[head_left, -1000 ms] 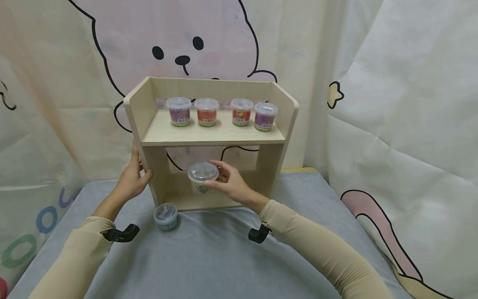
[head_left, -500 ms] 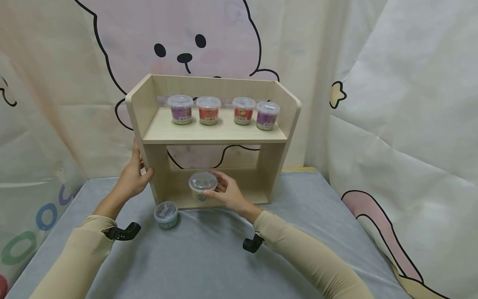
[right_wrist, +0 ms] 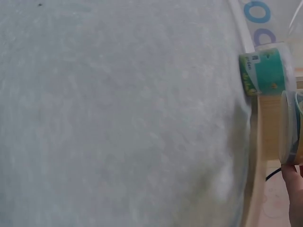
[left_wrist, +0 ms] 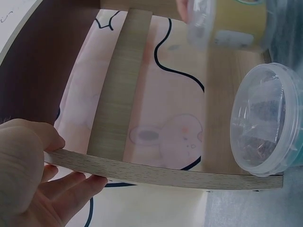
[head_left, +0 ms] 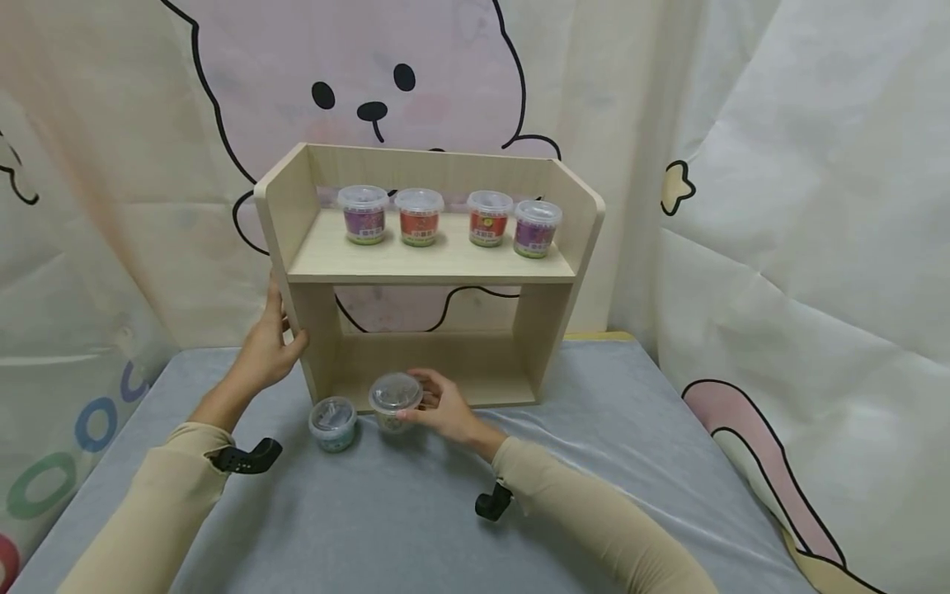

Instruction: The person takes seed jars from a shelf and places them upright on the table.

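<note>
My left hand [head_left: 267, 351] grips the left side panel of a pale wooden two-tier shelf [head_left: 430, 266], thumb on the inner side and fingers outside, as the left wrist view shows. In my right hand [head_left: 445, 411] is a small plastic tub [head_left: 393, 394] with a clear lid and a yellow label [left_wrist: 241, 21], pinched from its right side. It is held at the front of the lower tier. Just left of it, a similar tub with a teal label [right_wrist: 267, 71] stands on the cloth, its clear lid [left_wrist: 265, 118] facing up, against the shelf's front left corner.
Several lidded tubs line the upper tier, two with purple labels, such as the leftmost tub [head_left: 364, 216], and two with red ones, such as this tub [head_left: 419, 219]. Grey-blue cloth [head_left: 356, 528] covers the table. A printed curtain [head_left: 445, 74] hangs behind.
My right hand has brought the tub down and toward me, from inside the lower tier to its front edge near the teal tub. The left hand keeps its grip on the shelf.
</note>
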Tool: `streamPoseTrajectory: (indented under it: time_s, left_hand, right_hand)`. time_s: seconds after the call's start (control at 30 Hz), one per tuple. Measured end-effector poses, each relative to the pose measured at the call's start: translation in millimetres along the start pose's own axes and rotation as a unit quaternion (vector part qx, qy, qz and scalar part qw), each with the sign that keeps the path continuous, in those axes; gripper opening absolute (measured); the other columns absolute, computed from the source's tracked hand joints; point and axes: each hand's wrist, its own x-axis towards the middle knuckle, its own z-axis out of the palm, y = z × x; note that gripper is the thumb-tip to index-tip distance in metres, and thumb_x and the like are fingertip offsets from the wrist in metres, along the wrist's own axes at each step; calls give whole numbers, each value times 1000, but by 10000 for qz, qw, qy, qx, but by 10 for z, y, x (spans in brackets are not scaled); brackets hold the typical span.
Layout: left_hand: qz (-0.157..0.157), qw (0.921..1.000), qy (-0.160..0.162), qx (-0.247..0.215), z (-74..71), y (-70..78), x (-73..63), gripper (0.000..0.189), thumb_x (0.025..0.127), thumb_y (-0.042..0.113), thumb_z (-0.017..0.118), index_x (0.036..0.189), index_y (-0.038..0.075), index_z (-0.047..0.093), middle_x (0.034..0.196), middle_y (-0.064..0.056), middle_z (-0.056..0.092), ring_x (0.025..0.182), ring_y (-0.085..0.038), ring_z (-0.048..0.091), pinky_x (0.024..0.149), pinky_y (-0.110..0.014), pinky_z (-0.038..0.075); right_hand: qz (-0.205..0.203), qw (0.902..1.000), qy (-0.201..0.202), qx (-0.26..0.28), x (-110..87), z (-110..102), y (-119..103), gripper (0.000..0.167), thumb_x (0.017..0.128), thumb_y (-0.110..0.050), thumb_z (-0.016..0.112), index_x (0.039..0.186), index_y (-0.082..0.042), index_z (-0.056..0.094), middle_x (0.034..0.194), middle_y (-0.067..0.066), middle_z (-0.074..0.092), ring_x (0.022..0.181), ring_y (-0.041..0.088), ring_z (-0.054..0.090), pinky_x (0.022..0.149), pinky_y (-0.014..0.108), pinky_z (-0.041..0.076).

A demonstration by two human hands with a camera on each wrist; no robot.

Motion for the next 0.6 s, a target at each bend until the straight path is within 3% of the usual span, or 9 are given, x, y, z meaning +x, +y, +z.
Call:
streamPoseTrajectory:
  time_s: [0.33, 0.6]
  left_hand:
    - [-5, 10000, -47, 8, -16, 10, 16, 103, 93, -6, 53, 161, 24, -18, 157, -40, 27, 128, -68, 43, 97, -76, 42]
    - [-106, 9999, -95, -96, -9, 9, 3, 104, 94, -5, 53, 160, 28, -20, 158, -39, 26, 130, -67, 42, 96, -75, 43]
  right_hand:
    - [208, 9997, -16, 158, 53, 149, 176, 69, 87, 0, 76, 147, 0, 42, 139, 24, 56, 125, 31, 63, 100, 32, 54]
    - [627, 9980, 2, -49, 41, 218, 278, 68, 85, -1, 78, 143, -5, 44, 135, 21, 58, 119, 29, 65, 92, 30, 56]
